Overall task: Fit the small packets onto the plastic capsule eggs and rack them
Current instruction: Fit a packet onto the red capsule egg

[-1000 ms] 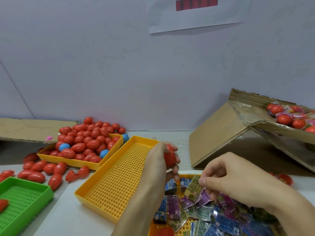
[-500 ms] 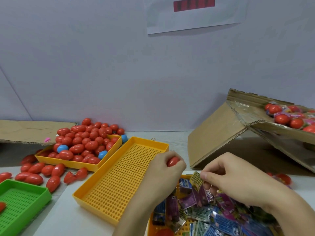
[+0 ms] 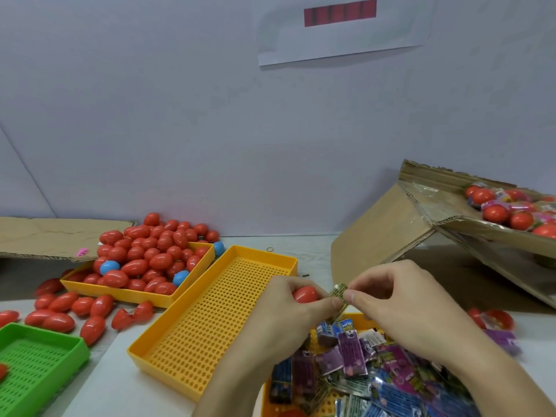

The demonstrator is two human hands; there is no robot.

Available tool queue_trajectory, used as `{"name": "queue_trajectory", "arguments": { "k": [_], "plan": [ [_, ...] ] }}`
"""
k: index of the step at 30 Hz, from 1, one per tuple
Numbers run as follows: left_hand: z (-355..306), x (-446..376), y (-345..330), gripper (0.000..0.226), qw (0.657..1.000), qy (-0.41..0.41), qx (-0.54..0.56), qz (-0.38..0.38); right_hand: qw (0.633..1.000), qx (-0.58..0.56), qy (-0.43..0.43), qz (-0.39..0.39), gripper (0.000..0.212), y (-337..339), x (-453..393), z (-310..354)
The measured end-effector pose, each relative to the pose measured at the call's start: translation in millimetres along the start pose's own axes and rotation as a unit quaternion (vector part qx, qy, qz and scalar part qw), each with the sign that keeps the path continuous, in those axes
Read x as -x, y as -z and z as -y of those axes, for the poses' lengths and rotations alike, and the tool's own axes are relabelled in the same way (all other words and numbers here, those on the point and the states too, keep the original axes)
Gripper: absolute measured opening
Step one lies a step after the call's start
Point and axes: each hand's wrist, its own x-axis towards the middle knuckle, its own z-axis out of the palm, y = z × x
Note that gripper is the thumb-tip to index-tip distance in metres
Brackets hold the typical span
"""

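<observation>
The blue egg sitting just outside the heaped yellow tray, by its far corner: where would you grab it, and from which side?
Pinch the blue egg across its rounded sides, coming from above. It lies in the gap between the heaped tray and the empty yellow tray, whose walls would probably block a sideways reach, while its top is bare. Both hands are busy now: the left hand holds a red egg, the right hand a green packet.

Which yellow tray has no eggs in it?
The long yellow tray in the middle, beside the left hand. Its holed floor is bare, while the yellow tray behind it is heaped with red and blue eggs.
</observation>
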Motion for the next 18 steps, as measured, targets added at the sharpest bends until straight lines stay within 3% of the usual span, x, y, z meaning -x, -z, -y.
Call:
{"name": "queue_trajectory", "arguments": {
  "k": [4,7,12,15,18],
  "plan": [
    [-0.8,-2.1,-0.7,0.035,0.994,-0.027,0.045,-0.091,0.996,-0.042,-0.008,-0.081,0.005,-10.8,-2.3,3.2],
    [-2.0,-2.5,-2.4,0.037,0.989,-0.065,0.042,-0.130,0.990,-0.131,-0.020,-0.042,0.009,-17.9,-2.5,7.8],
    [0.4,-4.1,-2.3,0.039,0.991,-0.083,0.023,-0.106,0.981,-0.192,-0.033,-0.010,0.006,-22.9,-3.1,9.4],
    [1.1,-3.4,-0.1,0.041,0.993,-0.060,0.017,-0.095,0.979,-0.193,-0.042,-0.052,0.007,-17.4,-6.0,3.1],
    [0.9,-1.7,3.9,0.040,0.999,-0.016,-0.030,-0.028,0.969,-0.216,-0.052,-0.105,0.007,-9.8,-7.3,-2.0]
  ]
}}
